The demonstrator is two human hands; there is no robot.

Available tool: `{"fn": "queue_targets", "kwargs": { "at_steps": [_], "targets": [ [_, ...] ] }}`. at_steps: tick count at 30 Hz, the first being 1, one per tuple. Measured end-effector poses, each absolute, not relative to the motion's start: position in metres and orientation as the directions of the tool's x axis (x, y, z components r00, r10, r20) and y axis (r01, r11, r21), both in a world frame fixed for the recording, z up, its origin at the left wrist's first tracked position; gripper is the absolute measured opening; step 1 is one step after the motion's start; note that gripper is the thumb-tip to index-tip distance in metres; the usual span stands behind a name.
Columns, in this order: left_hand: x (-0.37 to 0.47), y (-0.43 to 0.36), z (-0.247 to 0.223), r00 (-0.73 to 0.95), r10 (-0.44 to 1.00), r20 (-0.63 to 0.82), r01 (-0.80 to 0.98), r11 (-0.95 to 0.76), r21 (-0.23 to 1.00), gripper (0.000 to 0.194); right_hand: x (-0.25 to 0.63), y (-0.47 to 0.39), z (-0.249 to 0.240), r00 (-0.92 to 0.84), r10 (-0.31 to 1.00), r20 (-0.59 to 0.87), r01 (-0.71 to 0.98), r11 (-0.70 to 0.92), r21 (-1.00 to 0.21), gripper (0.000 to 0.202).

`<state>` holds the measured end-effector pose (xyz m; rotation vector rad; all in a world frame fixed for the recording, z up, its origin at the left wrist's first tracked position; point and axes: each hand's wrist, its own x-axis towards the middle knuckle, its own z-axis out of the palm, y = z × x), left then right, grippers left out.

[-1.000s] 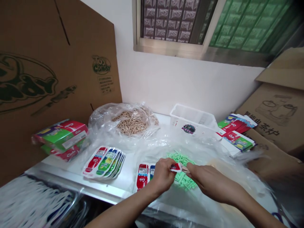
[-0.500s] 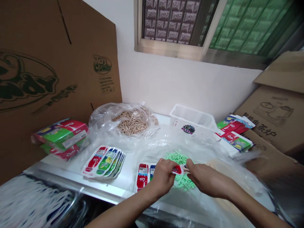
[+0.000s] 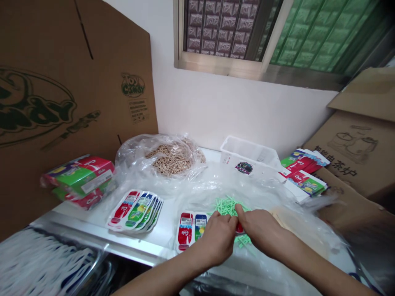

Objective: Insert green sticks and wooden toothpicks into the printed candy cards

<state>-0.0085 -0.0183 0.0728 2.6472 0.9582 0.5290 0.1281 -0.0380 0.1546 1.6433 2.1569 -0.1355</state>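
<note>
My left hand (image 3: pixel 220 234) and my right hand (image 3: pixel 257 226) meet over a pile of green sticks (image 3: pixel 227 204), fingers closed on a red packet (image 3: pixel 239 228) that is mostly hidden between them. Just left of my left hand lie bottle-shaped packets, a red Cola one (image 3: pixel 185 232) and a blue-green one (image 3: pixel 200 224). Farther left, a fanned stack of similar packets (image 3: pixel 135 210) rests on the white table. Brown sticks (image 3: pixel 171 159) sit in a clear plastic bag behind.
A white plastic basket (image 3: pixel 251 158) stands against the wall. Printed cartons (image 3: pixel 304 170) lie at the right, beside a large cardboard box (image 3: pixel 354 152). Wrapped boxes (image 3: pixel 83 176) are at the left, and white packets (image 3: pixel 46 263) fill a container below the table edge.
My hands have come closer together and cover more of the red packet. The brown sticks seen between them are now out of sight.
</note>
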Motion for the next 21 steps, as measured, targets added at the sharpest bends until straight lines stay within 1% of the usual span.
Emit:
{"fn": "queue_targets", "kwargs": {
  "at_steps": [2, 3, 5, 6, 7, 9, 10, 12, 14, 16, 18, 21],
  "targets": [
    [-0.009, -0.021, 0.073, 0.72, 0.647, 0.251, 0.526, -0.745, 0.411, 0.016, 0.133, -0.035, 0.156, -0.284, 0.88, -0.381, 0.938, 0.338, 0.08, 0.05],
    [-0.009, -0.022, 0.073, 0.717, 0.653, 0.245, 0.517, -0.733, 0.441, 0.018, 0.137, -0.033, 0.156, -0.334, 0.867, -0.37, 0.933, 0.361, 0.002, 0.044],
    [-0.012, -0.019, 0.07, 0.691, 0.693, 0.204, 0.51, -0.668, 0.541, 0.02, 0.145, -0.029, 0.154, -0.429, 0.855, -0.291, 0.901, 0.386, -0.197, 0.036],
    [-0.013, -0.017, 0.068, 0.668, 0.722, 0.178, 0.495, -0.61, 0.618, 0.021, 0.148, -0.027, 0.152, -0.448, 0.863, -0.231, 0.876, 0.373, -0.305, 0.036],
    [-0.015, -0.014, 0.066, 0.64, 0.753, 0.155, 0.457, -0.535, 0.711, 0.023, 0.151, -0.025, 0.149, -0.438, 0.882, -0.177, 0.846, 0.337, -0.414, 0.037],
    [-0.018, -0.008, 0.063, 0.589, 0.798, 0.125, 0.297, -0.358, 0.885, 0.026, 0.153, -0.021, 0.14, -0.357, 0.927, -0.114, 0.748, 0.21, -0.63, 0.035],
    [-0.019, -0.006, 0.061, 0.577, 0.808, 0.117, 0.196, -0.276, 0.941, 0.027, 0.153, -0.02, 0.134, -0.312, 0.945, -0.1, 0.671, 0.144, -0.727, 0.03],
    [-0.021, -0.003, 0.059, 0.567, 0.817, 0.104, 0.038, -0.153, 0.988, 0.028, 0.15, -0.02, 0.121, -0.252, 0.963, -0.097, 0.483, 0.039, -0.875, 0.022],
    [-0.022, -0.003, 0.057, 0.555, 0.827, 0.086, -0.032, -0.082, 0.996, 0.028, 0.148, -0.021, 0.106, -0.2, 0.974, -0.105, 0.309, -0.039, -0.95, 0.026],
    [-0.023, -0.004, 0.055, 0.532, 0.844, 0.073, -0.061, -0.048, 0.997, 0.028, 0.145, -0.021, 0.095, -0.144, 0.98, -0.14, 0.191, -0.111, -0.975, 0.029],
    [-0.023, -0.005, 0.052, 0.51, 0.858, 0.066, -0.079, -0.029, 0.996, 0.028, 0.143, -0.021, 0.087, -0.107, 0.981, -0.163, 0.132, -0.148, -0.98, 0.03],
    [-0.022, -0.006, 0.047, 0.498, 0.866, 0.047, -0.087, -0.004, 0.996, 0.029, 0.141, -0.018, 0.084, -0.083, 0.985, -0.152, 0.139, -0.139, -0.98, 0.027]
  ]
}}
